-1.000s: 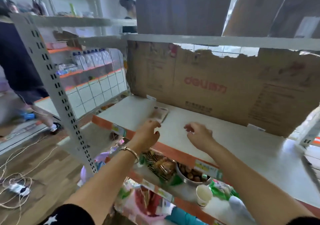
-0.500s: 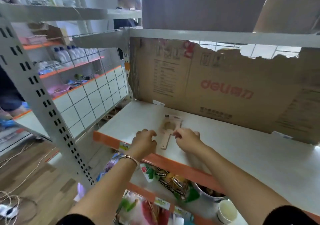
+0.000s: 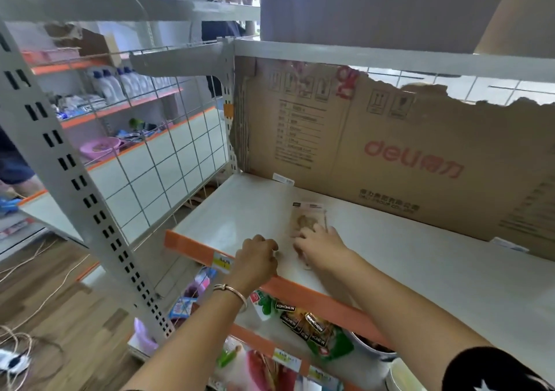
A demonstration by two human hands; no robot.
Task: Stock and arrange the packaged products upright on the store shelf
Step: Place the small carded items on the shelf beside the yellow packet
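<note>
Directly ahead, a pale grey metal store shelf (image 3: 420,270) with an orange front edge runs across the view, backed by a torn brown cardboard sheet (image 3: 390,150) printed with red lettering. One small flat packaged product (image 3: 307,218), a clear-fronted card with something tan inside, lies flat on the shelf near the front left, well short of the cardboard.

Both bare forearms reach in from below. The right hand (image 3: 322,248) rests on the near end of the packet, fingers bent down onto it; whether they pinch it or only press on it cannot be told. The left hand (image 3: 258,257), with a thin metal bangle (image 3: 231,291) at the wrist, sits just beside it at the shelf's front edge, curled into a loose fist around nothing visible.

Below, a lower shelf holds dark snack packets (image 3: 303,321).
</note>
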